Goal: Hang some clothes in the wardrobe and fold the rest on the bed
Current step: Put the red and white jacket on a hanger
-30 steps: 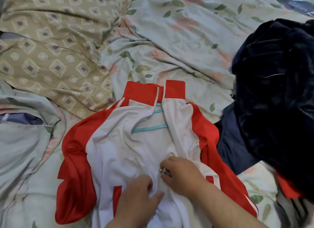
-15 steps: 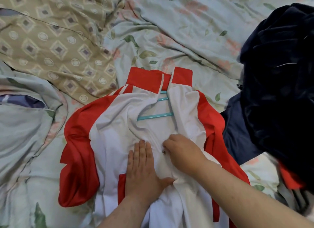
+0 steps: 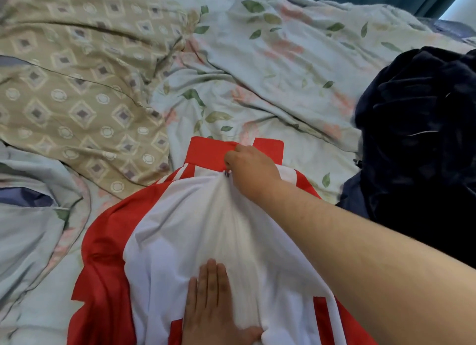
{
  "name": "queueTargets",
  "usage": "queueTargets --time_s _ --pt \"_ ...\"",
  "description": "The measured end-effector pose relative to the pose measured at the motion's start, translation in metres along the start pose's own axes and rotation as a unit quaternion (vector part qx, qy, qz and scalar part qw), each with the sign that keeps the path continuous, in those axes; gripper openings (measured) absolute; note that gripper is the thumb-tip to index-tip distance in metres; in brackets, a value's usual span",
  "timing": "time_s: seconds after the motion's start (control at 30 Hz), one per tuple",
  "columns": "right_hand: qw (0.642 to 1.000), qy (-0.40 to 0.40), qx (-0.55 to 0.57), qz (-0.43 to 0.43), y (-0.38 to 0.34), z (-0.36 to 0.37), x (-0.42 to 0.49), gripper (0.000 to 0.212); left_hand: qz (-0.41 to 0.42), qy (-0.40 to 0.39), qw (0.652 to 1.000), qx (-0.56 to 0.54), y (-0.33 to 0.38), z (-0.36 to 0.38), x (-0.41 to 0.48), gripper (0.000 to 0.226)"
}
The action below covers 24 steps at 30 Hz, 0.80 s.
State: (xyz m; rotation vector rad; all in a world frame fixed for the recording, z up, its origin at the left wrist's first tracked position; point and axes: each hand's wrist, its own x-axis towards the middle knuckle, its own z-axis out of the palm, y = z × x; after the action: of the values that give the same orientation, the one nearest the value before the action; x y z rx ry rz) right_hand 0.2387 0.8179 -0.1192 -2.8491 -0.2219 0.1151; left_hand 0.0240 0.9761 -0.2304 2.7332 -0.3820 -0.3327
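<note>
Your jacket lies front-up on the bed, near its front edge and about midway along it, collar pointing away from you, with the dark pile of other clothes close by on the right. Your right hand is up at the collar with its fingers curled in a pinch on the zip pull, and the white front below it is drawn into long taut ridges. Your left hand lies flat on the lower front, fingers straight and together, pressing the cloth down and gripping nothing. Treat this as a light, thin, slick garment: it looks like smooth sportswear cloth that will slide over the bedding and bunch wherever you drag it, so the flat palm is probably what keeps the hem from riding up as the pull travels. It has no stiffness of its own, so lifting it by a sleeve or the front panel would likely let it slump and twist. The collar, being doubled and firmer, is the better place to take hold. No hanger shows now; if one sits inside, lift by its hook at the neck, with the other hand under the body so the shoulders stay seated. The pull itself is small and metal, fit only for a fingertip pinch.
</note>
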Motion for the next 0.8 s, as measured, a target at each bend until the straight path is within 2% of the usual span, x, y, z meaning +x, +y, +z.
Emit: queueTargets --time_s 0.1,0.2,0.27,0.33,0.43,0.53,0.63,0.73,0.8 --pt "0.989 -0.047 0.124 0.062 0.003 0.029 -0.004 0.018 0.03 0.118 0.992 0.006 0.006 -0.016 0.013 0.088" --pt "0.971 -0.034 0.207 0.111 0.009 0.046 -0.015 0.022 0.097 0.221 0.97 -0.004 0.0 -0.052 0.066 0.069" --pt "0.965 -0.021 0.236 0.113 0.011 0.053 -0.028 0.021 0.089 0.219 0.971 0.021 -0.014 -0.076 0.113 0.063" --pt "0.965 -0.018 0.24 0.102 0.011 0.062 -0.045 0.019 0.052 0.166 0.983 0.063 -0.031 -0.085 0.141 0.067" --pt "0.966 -0.026 0.247 0.077 0.01 0.073 -0.061 0.011 0.028 0.087 0.988 0.125 -0.057 -0.063 0.116 0.081" --pt "0.964 -0.029 0.255 0.066 0.006 0.074 -0.063 0.007 -0.009 0.061 0.989 0.137 -0.062 -0.046 0.083 0.088" --pt "0.948 -0.03 0.294 0.116 0.002 0.071 -0.063 0.01 -0.057 0.085 0.991 0.081 -0.041 -0.055 0.096 0.079" --pt "0.9 -0.028 0.39 0.194 -0.001 0.065 -0.06 0.013 -0.015 0.175 0.982 -0.071 -0.017 -0.075 0.132 0.063" --pt "0.868 -0.022 0.438 0.232 0.001 0.061 -0.056 0.013 -0.006 0.164 0.983 -0.08 -0.011 -0.074 0.15 0.07"
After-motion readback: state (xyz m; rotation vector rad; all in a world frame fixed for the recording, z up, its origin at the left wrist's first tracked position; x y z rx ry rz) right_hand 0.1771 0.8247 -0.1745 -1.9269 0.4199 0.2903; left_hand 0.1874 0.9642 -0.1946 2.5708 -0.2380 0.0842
